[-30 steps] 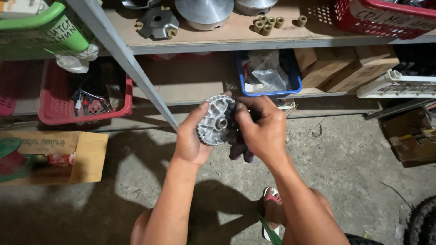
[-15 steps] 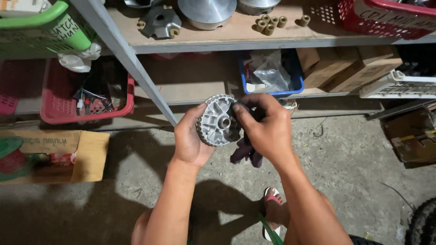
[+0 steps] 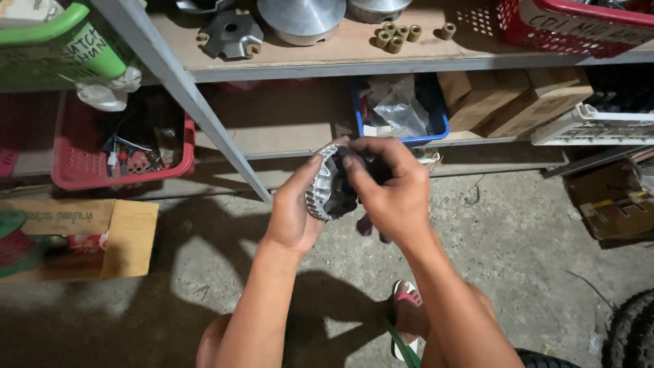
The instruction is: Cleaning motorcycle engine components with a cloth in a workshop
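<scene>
My left hand (image 3: 294,204) cups a round finned metal pulley part (image 3: 325,182) by its rim, turned edge-on to the camera. My right hand (image 3: 392,187) grips the same part from the right, fingers curled over its dark inner side. Both hands hold it at chest height in front of a metal shelf rack (image 3: 204,116). On the upper wooden shelf lie a notched metal plate (image 3: 230,33), a shiny round metal drum (image 3: 300,19) and several small tan rollers (image 3: 398,35).
A red basket (image 3: 82,167) of wires and a blue bin (image 3: 436,119) with plastic bags sit on the lower shelf. Cardboard boxes (image 3: 504,99) and a white crate (image 3: 593,126) stand to the right. A brown box (image 3: 119,235) lies on the concrete floor at left. A tyre (image 3: 630,334) shows at bottom right.
The pulley part has been turned from facing the camera to edge-on, and my right hand has closed further over its inner side.
</scene>
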